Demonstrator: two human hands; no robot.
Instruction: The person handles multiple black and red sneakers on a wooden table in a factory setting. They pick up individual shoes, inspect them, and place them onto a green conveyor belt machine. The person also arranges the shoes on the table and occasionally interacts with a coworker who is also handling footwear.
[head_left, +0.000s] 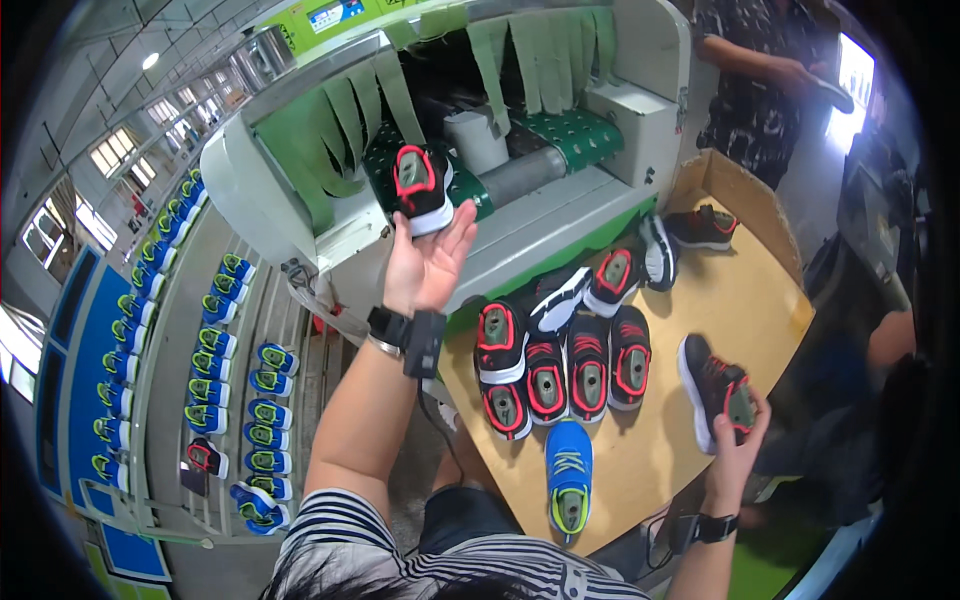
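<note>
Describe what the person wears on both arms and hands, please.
Both hands are bare, without gloves. The left hand has a black strap with a small black box at the wrist and a thin metal bangle beside it. The right hand has a black wristband like a watch. Short striped black and white sleeves cover the shoulders.

The person's left hand was raised high ahead of the body, palm turned up toward the camera and fingers spread apart, the fingertips uppermost. Its bare forearm rose steeply from a striped sleeve at the lower edge, a dark strapped band circling the wrist. The right hand sat lower and farther out to the side, fingers curled closed in a grip, thumb side facing inward. That forearm came up from the lower right edge, also bare, with a dark band at its wrist.
</note>
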